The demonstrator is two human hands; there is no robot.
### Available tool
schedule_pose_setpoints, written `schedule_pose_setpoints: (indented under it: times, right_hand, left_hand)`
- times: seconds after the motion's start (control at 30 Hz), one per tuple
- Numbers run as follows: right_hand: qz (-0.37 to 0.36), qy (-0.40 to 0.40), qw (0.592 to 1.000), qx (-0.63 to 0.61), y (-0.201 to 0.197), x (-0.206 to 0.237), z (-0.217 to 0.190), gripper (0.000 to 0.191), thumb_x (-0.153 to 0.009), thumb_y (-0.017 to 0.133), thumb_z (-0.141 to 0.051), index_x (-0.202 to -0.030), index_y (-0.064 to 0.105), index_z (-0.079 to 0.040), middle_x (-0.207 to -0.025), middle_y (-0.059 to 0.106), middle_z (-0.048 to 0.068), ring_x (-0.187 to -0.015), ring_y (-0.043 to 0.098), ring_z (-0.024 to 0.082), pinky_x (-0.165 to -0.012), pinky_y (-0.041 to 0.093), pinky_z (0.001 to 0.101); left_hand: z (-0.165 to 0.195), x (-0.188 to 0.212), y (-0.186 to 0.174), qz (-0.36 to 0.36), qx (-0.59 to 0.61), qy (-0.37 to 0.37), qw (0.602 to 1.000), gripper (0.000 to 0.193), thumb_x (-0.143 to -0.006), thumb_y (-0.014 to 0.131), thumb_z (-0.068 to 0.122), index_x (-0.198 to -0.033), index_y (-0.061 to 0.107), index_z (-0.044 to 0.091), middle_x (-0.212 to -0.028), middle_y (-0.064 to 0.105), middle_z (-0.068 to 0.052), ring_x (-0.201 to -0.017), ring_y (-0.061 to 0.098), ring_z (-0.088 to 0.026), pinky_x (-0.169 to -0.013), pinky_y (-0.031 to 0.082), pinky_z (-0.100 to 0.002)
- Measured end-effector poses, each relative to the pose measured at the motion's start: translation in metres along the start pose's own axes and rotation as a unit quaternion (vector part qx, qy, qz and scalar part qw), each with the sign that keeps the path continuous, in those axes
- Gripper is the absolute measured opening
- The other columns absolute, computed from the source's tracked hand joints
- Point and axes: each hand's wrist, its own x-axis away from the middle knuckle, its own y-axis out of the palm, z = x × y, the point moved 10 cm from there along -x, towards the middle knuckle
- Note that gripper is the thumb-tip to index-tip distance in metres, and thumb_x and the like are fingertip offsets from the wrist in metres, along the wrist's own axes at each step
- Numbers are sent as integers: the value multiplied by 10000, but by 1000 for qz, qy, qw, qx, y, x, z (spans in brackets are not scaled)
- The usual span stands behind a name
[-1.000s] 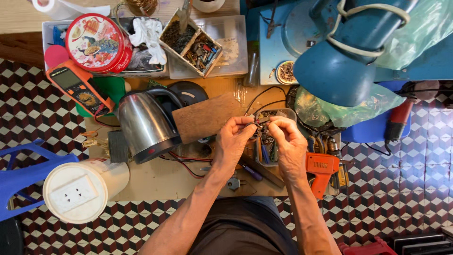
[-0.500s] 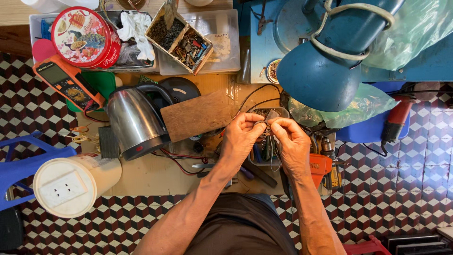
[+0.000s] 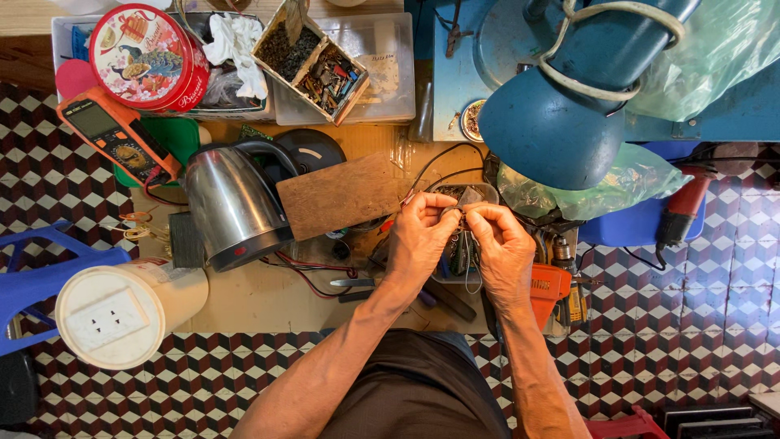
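Note:
My left hand [image 3: 418, 240] and my right hand [image 3: 500, 248] meet fingertip to fingertip over the middle of a low wooden table [image 3: 268, 297]. Together they pinch a small grey part [image 3: 467, 197] with thin wires trailing from it. The part is too small to identify. Under the hands sits a clear container of hand tools [image 3: 459, 256]. A steel electric kettle [image 3: 231, 203] lies just left of my left hand, next to a brown wooden board [image 3: 341, 195].
An orange multimeter [image 3: 118, 138], a round red tin [image 3: 146, 57] and a box of small parts [image 3: 313, 61] sit at the back left. A blue lamp head [image 3: 552, 126] hangs at the right. A white round socket box [image 3: 122, 309] and an orange tool [image 3: 552, 289] flank me.
Both hands have lifted slightly away from me with the small part. The view has shifted a little, so the table's things sit lower and to the right.

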Motion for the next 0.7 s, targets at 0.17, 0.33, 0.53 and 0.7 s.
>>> schedule_pose_setpoints:
  times: [0.17,0.33,0.53,0.7]
  right_hand:
    - [12,-1,1000,-5,0,2,2,146,-984,700,-93,-1097,726,-4,-1043,738,34,-938,689,83,-852,576,232]
    - [19,8,999,-32,-1,3,7,141,-985,696,-72,-1097,722,8,-1049,728,38,-934,676,78,-840,562,220]
    - [28,19,998,-61,-3,4,12,145,-991,688,-70,-1108,717,11,-1049,728,46,-920,673,75,-814,557,210]
    - [29,30,996,-77,-3,4,18,153,-988,689,-73,-1115,712,10,-1050,737,53,-917,678,73,-815,555,204]
  left_hand:
    - [0,5,-2,11,-43,-21,999,203,-886,729,116,-1058,678,22,-969,750,-65,-880,732,-129,-786,615,-255]
    - [2,8,-2,21,-81,-37,996,208,-883,726,133,-1064,685,39,-957,760,-65,-877,739,-133,-771,611,-258]
    - [1,7,0,23,-57,-29,998,217,-882,728,137,-1067,681,35,-963,758,-65,-887,739,-138,-775,610,-258]
    - [-1,4,1,21,-59,-22,998,217,-887,726,132,-1067,680,21,-958,755,-71,-875,735,-144,-769,609,-262]
